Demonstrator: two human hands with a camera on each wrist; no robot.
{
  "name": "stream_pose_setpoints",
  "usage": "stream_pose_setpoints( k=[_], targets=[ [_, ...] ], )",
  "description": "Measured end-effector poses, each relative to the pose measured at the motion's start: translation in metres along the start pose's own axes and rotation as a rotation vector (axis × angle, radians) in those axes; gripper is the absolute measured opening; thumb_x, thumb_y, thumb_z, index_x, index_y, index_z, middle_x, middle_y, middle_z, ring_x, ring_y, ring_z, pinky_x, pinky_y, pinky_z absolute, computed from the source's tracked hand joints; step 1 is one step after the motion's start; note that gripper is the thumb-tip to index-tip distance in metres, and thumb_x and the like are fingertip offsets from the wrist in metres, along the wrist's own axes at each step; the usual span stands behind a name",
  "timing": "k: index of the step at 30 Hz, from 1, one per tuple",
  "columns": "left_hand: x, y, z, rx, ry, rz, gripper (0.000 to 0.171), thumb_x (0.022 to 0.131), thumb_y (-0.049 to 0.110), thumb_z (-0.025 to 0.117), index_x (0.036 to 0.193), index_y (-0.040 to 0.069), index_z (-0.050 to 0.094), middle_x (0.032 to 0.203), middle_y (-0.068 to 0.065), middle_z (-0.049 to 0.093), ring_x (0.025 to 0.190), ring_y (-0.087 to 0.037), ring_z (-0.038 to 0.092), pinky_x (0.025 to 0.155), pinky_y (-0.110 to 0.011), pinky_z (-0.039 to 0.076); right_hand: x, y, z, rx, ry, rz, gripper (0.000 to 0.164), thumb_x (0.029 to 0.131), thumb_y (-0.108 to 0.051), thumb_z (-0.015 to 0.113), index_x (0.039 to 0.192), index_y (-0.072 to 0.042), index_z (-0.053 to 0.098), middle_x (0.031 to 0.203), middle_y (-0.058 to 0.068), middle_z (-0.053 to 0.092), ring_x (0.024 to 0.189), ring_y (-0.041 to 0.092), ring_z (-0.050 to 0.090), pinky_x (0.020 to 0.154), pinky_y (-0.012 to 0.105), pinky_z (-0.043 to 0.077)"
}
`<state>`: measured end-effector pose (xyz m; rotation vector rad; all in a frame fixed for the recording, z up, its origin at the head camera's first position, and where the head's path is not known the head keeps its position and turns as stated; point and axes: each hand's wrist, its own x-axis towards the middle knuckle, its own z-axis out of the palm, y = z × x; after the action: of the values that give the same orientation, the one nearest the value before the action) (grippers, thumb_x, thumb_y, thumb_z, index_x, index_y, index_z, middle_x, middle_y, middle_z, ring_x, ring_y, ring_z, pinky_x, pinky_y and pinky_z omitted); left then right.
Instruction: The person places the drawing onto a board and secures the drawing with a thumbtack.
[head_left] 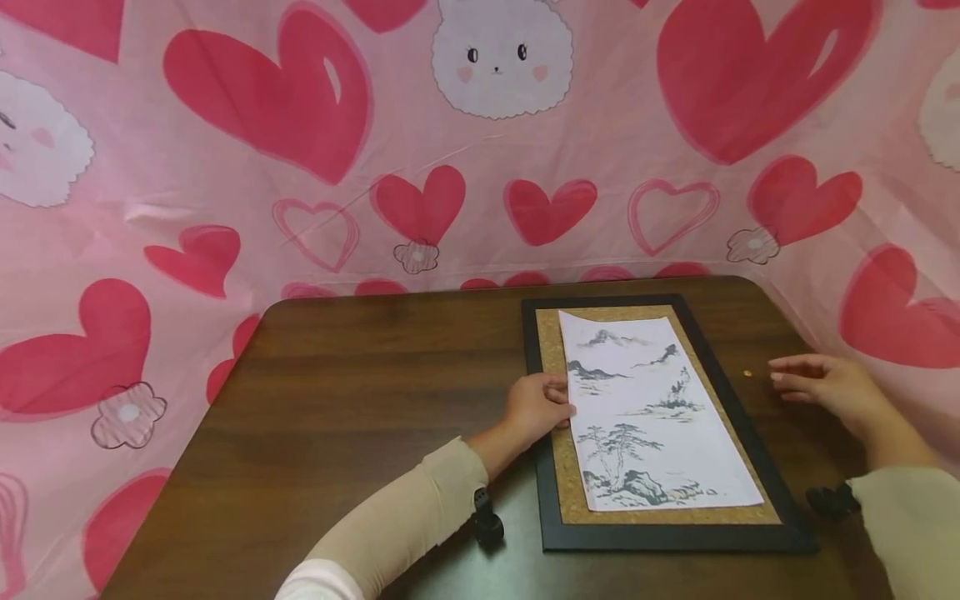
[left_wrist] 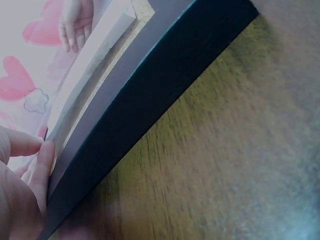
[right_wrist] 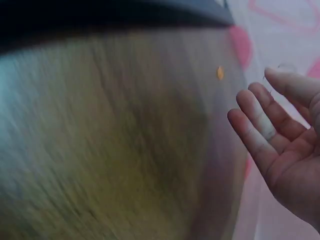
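the left hand [head_left: 538, 408] pinched the paper [head_left: 637, 417] on the board [head_left: 667, 537], near the right edge of the desk [head_left: 360, 400]. the right hand [head_left: 836, 396], loose and empty, was near a gold bit [head_left: 747, 373]. a gentle pinch seemed best, to stop creases.

A dark brown counter [head_left: 375, 375] with wood grain and rounded far corners spans the lower half of the head view. Directly on it, right of centre, lies a cork board with a black frame [head_left: 660, 537], its long sides running from the far edge toward the bottom. A small gold-coloured piece [head_left: 747, 373] sits near the board's right side. In the right wrist view, that piece shows at upper right, the counter's surface blurred.
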<state>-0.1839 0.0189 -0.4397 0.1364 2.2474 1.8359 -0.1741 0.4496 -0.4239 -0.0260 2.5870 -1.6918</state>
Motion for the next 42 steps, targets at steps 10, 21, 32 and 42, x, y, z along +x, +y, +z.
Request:
stream_pose_setpoints(
  k=[10,21,32,42],
  targets=[
    [-0.001,-0.001,-0.002,0.006,0.008,0.014,0.044,0.075,-0.009,0.076,0.118,-0.004,0.066,0.073,-0.004,0.067,0.058,-0.013,0.065,0.054,-0.027,0.057,0.018,0.021,0.002,-0.432,0.107,-0.083,0.041,0.085,-0.026,0.078,0.112,0.004,0.068,0.09,-0.024,0.065,0.08,-0.022,0.046,0.065,0.01,0.042],
    [0.0,-0.001,0.001,0.011,0.014,-0.015,0.043,0.075,-0.008,0.078,0.116,0.0,0.068,0.073,-0.003,0.066,0.058,-0.013,0.065,0.055,-0.027,0.057,0.036,0.02,0.008,-0.591,0.042,-0.134,0.03,0.083,-0.02,0.079,0.1,0.003,0.074,0.092,0.019,0.072,0.072,-0.014,0.049,0.061,0.015,0.044],
    [0.0,-0.001,0.001,-0.001,0.025,-0.022,0.042,0.075,-0.008,0.077,0.116,0.001,0.068,0.074,-0.003,0.065,0.061,-0.013,0.064,0.056,-0.027,0.057,0.04,0.021,0.007,-0.614,0.073,-0.142,0.022,0.082,-0.018,0.079,0.091,0.002,0.076,0.086,0.019,0.072,0.07,-0.016,0.046,0.06,0.015,0.042],
    [-0.001,-0.001,0.002,-0.005,0.033,-0.021,0.042,0.075,-0.009,0.077,0.115,0.001,0.069,0.074,-0.002,0.064,0.061,-0.012,0.064,0.056,-0.026,0.057,0.033,0.001,0.006,-0.492,0.031,0.017,0.043,0.088,-0.038,0.072,0.109,0.0,0.072,0.098,0.01,0.073,0.078,-0.014,0.047,0.067,0.023,0.046]
  ],
)
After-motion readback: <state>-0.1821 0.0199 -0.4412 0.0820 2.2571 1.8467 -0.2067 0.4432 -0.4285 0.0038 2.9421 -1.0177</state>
